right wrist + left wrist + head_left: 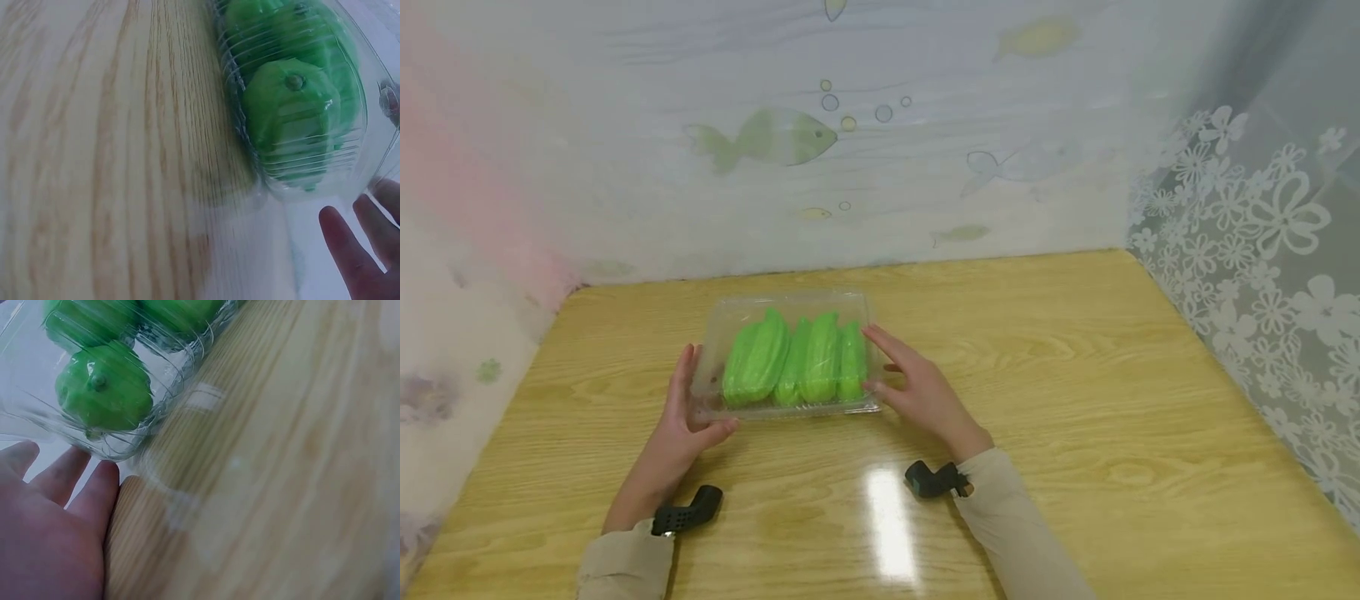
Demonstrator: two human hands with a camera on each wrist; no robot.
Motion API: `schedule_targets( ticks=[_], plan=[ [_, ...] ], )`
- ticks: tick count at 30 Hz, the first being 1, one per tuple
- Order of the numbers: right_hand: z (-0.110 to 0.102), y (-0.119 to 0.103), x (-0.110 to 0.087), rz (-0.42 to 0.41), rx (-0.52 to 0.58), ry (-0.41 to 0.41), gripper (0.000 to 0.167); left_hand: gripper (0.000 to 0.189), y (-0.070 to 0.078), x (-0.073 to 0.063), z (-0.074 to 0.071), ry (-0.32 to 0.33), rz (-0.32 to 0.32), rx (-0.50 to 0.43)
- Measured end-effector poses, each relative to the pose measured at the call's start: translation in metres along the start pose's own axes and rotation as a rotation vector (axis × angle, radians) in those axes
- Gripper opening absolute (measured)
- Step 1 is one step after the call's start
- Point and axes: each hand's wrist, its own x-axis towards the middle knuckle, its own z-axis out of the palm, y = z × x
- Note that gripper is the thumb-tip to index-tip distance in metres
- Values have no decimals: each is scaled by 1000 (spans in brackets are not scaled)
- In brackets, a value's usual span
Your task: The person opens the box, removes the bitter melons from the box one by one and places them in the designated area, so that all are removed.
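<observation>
A clear plastic box (790, 410) lies on the wooden table, holding several green, ridged, long vegetable-like pieces (822, 358) side by side. At the box's left side is my left hand (679, 433), its fingers along that side and its thumb near the front left corner. In the left wrist view the left fingers (103, 490) are straight and reach the box's corner. My right hand (928, 396) is at the right side, fingers spread and thumb by the front right corner. The right wrist view has its fingers (350, 250) extended beside the box wall; whether they touch it I cannot tell.
The wooden table (1075, 375) meets a wall covering (910, 217) with fish drawings at the back. A sheer curtain with white flowers (1285, 217) hangs along the right edge. Black wrist devices (688, 510) sit on both wrists.
</observation>
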Motion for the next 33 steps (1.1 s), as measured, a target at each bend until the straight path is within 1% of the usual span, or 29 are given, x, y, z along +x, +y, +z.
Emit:
schedule_targets(
  ticks=[5, 10, 16, 21, 28, 30, 33],
  plan=[
    [-1, -3, -3, 29, 4, 6, 65, 104, 2, -1, -1, -16, -3, 24],
    [-2, -4, -2, 30, -12, 7, 66, 103, 2, -1, -2, -22, -4, 42],
    [-1, -3, -1, 38, -23, -7, 66, 101, -1, -1, -4, -22, -6, 53],
    [-2, -3, -1, 41, -34, -6, 66, 96, -3, -1, -5, -17, -17, 102],
    [-2, -4, -1, 57, -44, -8, 67, 94, -3, -2, -6, -20, -20, 89],
    [-2, -4, -1, 63, -40, -8, 66, 93, -3, -2, -6, -24, -38, 82],
    [-2, -3, -1, 69, -28, -6, 66, 91, -2, -4, -6, -31, -82, 66]
  ],
)
